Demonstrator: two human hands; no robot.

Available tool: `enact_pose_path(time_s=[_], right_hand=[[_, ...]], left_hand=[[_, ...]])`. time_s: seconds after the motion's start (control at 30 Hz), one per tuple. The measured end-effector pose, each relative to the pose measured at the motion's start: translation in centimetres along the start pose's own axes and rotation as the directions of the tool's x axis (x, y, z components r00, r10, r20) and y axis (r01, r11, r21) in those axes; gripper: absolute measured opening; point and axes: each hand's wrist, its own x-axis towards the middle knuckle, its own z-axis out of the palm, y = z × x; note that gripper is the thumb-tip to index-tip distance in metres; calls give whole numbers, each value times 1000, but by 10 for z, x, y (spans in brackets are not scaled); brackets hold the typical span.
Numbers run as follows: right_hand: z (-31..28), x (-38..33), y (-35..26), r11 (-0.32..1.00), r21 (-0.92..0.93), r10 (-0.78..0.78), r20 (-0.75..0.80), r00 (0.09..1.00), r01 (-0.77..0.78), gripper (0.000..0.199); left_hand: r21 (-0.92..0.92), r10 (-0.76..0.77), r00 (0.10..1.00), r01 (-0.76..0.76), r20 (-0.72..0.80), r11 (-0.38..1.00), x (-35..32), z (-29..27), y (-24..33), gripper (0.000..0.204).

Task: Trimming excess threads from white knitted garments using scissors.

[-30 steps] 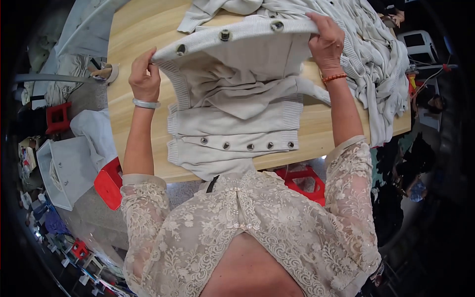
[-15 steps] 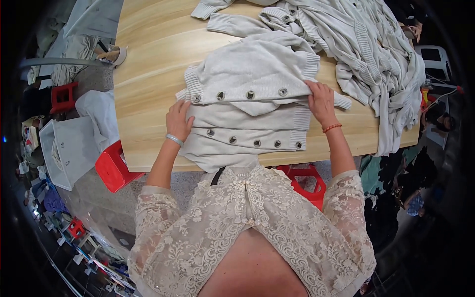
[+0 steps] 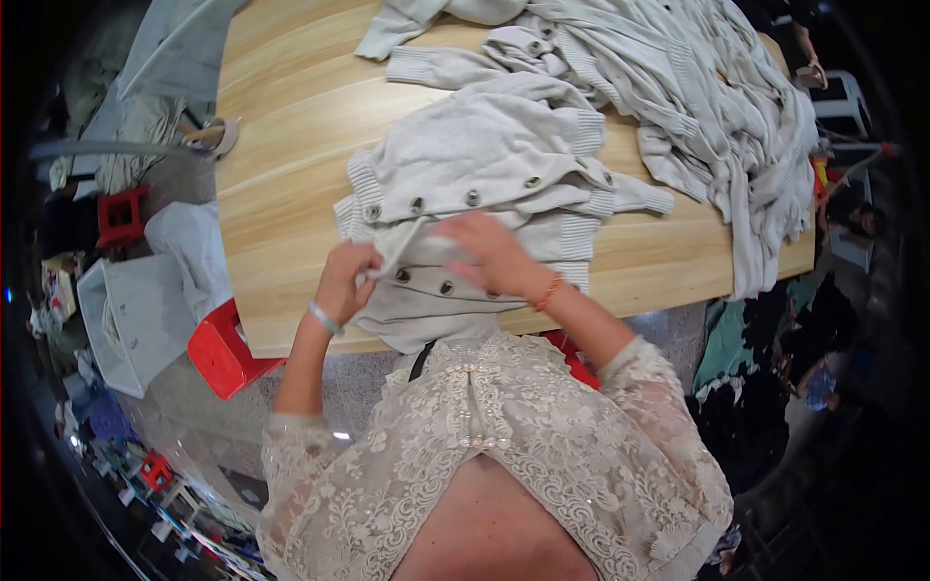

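Observation:
A pale grey knit cardigan (image 3: 465, 145) with dark round buttons lies spread on the wooden table in front of me, its front parted into two buttoned bands. At its left lower side, my left hand (image 3: 347, 281) pinches a raised fold of the knit. My right hand (image 3: 494, 254), blurred by motion, reaches across the middle of the cardigan between the two button rows, its fingers stretched and apart from the thumb. The cardigan's nearest edge hangs toward me over the table edge. Part of the lower button row is hidden under my right hand.
A large heap of similar pale grey knitwear (image 3: 668, 107) covers the far right of the wooden table (image 3: 281, 194). To the left stand a red stool (image 3: 225, 351) and a white bin (image 3: 136, 315). Dark and green cloth (image 3: 731, 339) lies at the right. Another person's hand (image 3: 812, 74) shows at the far right.
My right hand has left the cardigan's right edge and moved left over its middle. My left hand has slid lower and now lifts a fold. The upper button band's right end has dropped loose.

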Motion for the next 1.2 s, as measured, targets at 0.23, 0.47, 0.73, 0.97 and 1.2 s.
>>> enact_pose_path(time_s=[0.23,0.47,0.73,0.97,1.2], right_hand=[[32,-23,-2,998,-56,55,303,951,-40,30],[-117,-123,-4,759,-421,632,289,719,-498,30],[-207,-124,25,578,-255,792,-52,608,-775,24],[-122,-87,97,647,-164,624,-448,640,-745,38],[-96,-78,125,663,37,666,-485,567,-747,29]], left_hand=[[-347,-263,927,346,266,872,-17,-31,36,11],[-535,-421,885,459,200,710,-30,-39,-23,13],[-513,-399,899,433,181,741,20,28,-24,17],[-250,-433,900,411,-38,876,14,65,-35,34],[-500,-495,868,408,-47,764,5,81,-50,28]])
